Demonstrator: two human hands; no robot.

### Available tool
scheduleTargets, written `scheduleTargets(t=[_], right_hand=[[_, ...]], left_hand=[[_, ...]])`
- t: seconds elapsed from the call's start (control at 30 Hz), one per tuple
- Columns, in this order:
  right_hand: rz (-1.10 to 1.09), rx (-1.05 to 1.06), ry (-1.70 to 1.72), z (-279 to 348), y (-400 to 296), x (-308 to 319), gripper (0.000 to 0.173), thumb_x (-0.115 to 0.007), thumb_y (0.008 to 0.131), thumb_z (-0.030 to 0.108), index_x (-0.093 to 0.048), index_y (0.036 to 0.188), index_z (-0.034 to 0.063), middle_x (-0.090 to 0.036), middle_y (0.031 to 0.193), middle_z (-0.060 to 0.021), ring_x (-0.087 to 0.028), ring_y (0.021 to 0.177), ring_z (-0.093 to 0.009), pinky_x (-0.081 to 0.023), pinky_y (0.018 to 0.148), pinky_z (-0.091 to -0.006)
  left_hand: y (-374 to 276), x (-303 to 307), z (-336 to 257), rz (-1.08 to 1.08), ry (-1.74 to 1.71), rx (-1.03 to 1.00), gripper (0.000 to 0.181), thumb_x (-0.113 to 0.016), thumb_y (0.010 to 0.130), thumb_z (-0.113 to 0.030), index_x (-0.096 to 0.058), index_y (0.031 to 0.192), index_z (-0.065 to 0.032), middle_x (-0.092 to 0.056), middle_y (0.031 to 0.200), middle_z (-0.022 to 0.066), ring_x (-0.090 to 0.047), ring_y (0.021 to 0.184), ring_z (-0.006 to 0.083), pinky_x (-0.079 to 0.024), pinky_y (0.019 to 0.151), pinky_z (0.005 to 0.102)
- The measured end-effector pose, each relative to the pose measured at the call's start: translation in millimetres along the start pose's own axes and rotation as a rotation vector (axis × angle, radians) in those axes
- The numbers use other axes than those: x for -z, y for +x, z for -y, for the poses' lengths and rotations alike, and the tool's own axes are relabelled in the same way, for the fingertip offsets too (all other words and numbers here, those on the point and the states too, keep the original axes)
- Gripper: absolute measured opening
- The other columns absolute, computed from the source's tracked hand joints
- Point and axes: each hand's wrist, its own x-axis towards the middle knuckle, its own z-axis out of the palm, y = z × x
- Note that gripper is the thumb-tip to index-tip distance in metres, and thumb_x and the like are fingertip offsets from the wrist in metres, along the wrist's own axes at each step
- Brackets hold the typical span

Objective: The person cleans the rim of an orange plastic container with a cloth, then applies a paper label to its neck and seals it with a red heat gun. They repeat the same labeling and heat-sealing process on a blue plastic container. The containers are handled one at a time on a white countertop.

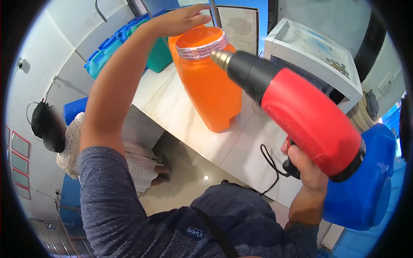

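Observation:
A large orange plastic container point(209, 87) stands upright on the white tiled counter point(187, 113). Around its round top runs a printed plastic seal band point(203, 45). My right hand point(305, 166) grips the handle of a red and black heat gun point(309, 119). Its metal nozzle point(221, 59) points at the band from the right, very near it in the picture. My left hand point(184, 20) is over the container's far side, fingers spread and holding nothing. Whether its palm rests on the orange plastic behind is unclear. The heat gun's black cord point(271, 164) hangs over the counter's front edge.
Blue and green plastic jugs point(106, 54) line the counter's far left. A blue container point(358, 183) lies at the right. Behind the heat gun stands a white-framed box point(322, 48) with coins on top. A person point(72, 142) in patterned clothing is at the left.

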Motion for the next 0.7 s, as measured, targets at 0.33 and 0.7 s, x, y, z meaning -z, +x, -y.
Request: scheduleTargets(t=[0.33,0.7], right_hand=[[0.003,0.06,-0.031,-8.9,-2.8,-2.3,0.025,-0.068,0.085,0.01,-0.067,0.106,-0.004,-0.066,0.086,-0.0092,-0.062,0.077,-0.018,-0.051,0.073,-0.0332],[0.038,-0.138,-0.109,-4.9,-5.5,11.1,0.049,-0.083,0.081,0.0,-0.066,0.127,0.0013,-0.072,0.118,-0.0093,-0.069,0.103,-0.018,-0.055,0.091,-0.0338]], left_hand=[[-0.9,0.2,-3.2,0.027,-0.06,-0.037,0.063,-0.047,0.106,-0.052,-0.041,0.156,-0.0162,-0.061,0.142,0.0167,-0.062,0.127,0.0309,-0.051,0.105,0.0397],[0.0,7.0,-13.7,0.079,-0.04,0.057,0.058,-0.044,0.107,-0.046,-0.042,0.156,-0.0141,-0.061,0.142,0.0169,-0.062,0.126,0.0293,-0.05,0.106,0.0392]])
